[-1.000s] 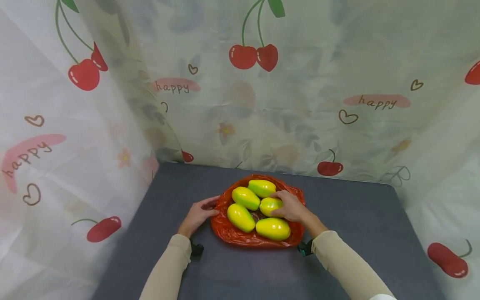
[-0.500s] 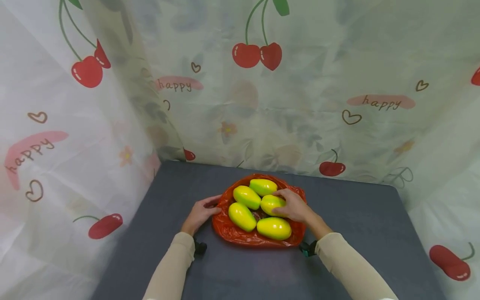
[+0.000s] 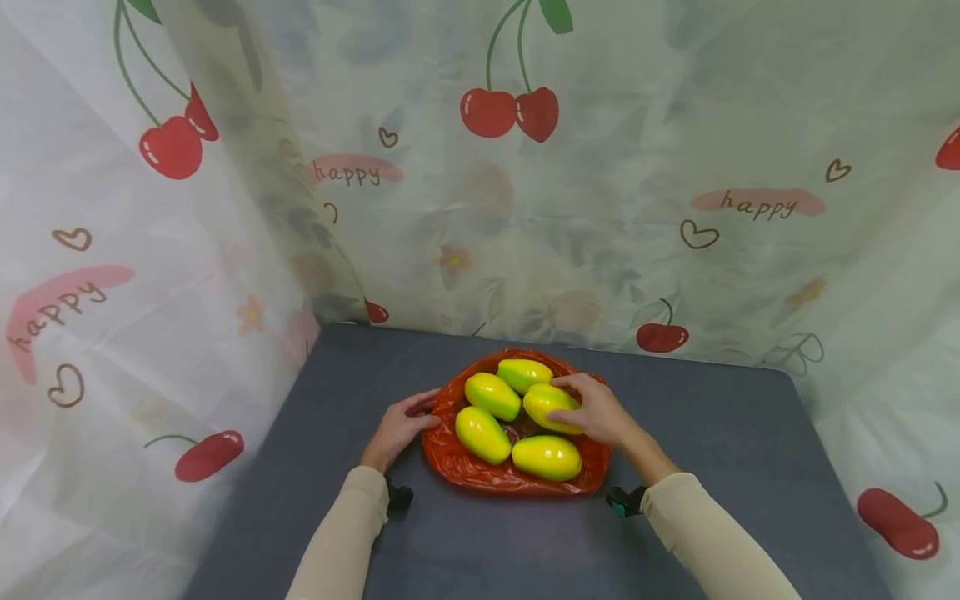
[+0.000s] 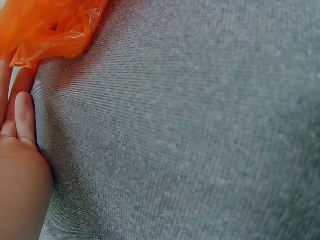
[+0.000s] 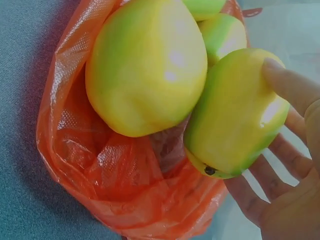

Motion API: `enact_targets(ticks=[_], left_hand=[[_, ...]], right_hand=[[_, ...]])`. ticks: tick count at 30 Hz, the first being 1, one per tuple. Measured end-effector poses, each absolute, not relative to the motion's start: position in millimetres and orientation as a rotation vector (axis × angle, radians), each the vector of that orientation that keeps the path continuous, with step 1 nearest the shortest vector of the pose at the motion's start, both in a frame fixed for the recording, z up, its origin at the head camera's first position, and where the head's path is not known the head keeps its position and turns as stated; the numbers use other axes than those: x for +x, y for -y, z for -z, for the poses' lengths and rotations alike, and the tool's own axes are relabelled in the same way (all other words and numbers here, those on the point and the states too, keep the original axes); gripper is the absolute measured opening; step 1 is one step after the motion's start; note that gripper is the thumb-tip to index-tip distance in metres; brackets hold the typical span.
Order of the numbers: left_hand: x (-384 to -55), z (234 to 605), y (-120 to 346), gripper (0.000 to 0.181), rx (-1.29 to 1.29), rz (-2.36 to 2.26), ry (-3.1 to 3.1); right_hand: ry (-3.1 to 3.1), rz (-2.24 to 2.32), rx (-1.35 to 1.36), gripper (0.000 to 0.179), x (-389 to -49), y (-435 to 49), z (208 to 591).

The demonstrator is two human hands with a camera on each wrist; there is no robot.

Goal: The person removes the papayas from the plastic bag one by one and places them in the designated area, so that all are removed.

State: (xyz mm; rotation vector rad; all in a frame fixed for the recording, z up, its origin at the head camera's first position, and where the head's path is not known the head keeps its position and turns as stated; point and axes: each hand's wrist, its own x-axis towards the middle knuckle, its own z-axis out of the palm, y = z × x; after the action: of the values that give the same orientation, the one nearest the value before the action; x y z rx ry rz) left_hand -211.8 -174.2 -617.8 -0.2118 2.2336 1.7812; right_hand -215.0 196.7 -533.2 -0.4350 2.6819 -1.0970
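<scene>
My right hand [image 3: 597, 410] grips a yellow-green mango [image 3: 549, 407] at the right side of an open red plastic bag [image 3: 480, 477]. In the right wrist view, the thumb [image 5: 287, 82] lies over this mango [image 5: 235, 115] and the fingers reach along its far side; its dark stem spot faces down. Several more mangoes [image 3: 482, 435] lie in the bag, one large mango [image 5: 147, 67] right beside the held one. My left hand [image 3: 399, 429] rests at the bag's left edge. In the left wrist view its fingers [image 4: 25, 115] are straight, with fingertips partly hidden by the orange-red plastic [image 4: 55, 35].
The bag stands on a dark grey cloth-covered table [image 3: 480, 550], towards its back edge. A pale curtain [image 3: 585, 233] printed with cherries and the word "happy" hangs behind and on both sides. Black wrist mounts [image 3: 401, 497] sit under both forearms.
My right hand has shifted slightly right, and the mango in it has tilted and shows more of its surface. My left hand and the other mangoes stay about where they were.
</scene>
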Motion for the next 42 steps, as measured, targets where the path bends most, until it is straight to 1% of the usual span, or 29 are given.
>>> enact_targets(ticks=[17, 26, 33, 42], left_hand=[[-213.3, 614.6, 174.8, 0.051, -0.217, -1.814, -2.198], [-213.3, 616.8, 174.5, 0.05, -0.231, -1.797, -2.205], [-212.2, 617.0, 175.0, 0.049, -0.231, -1.8, -2.201], [-211.0, 617.6, 174.2, 0.048, -0.223, -1.817, -2.207]], right_hand=[[-2.752, 1.262, -0.305, 0.061, -207.0, -225.5, 517.1], [-2.785, 1.267, -0.183, 0.066, -204.9, -246.5, 512.4], [-2.86, 1.292, -0.139, 0.068, -205.6, -261.8, 518.4], [-2.963, 1.31, -0.002, 0.068, -211.1, -280.2, 534.7]])
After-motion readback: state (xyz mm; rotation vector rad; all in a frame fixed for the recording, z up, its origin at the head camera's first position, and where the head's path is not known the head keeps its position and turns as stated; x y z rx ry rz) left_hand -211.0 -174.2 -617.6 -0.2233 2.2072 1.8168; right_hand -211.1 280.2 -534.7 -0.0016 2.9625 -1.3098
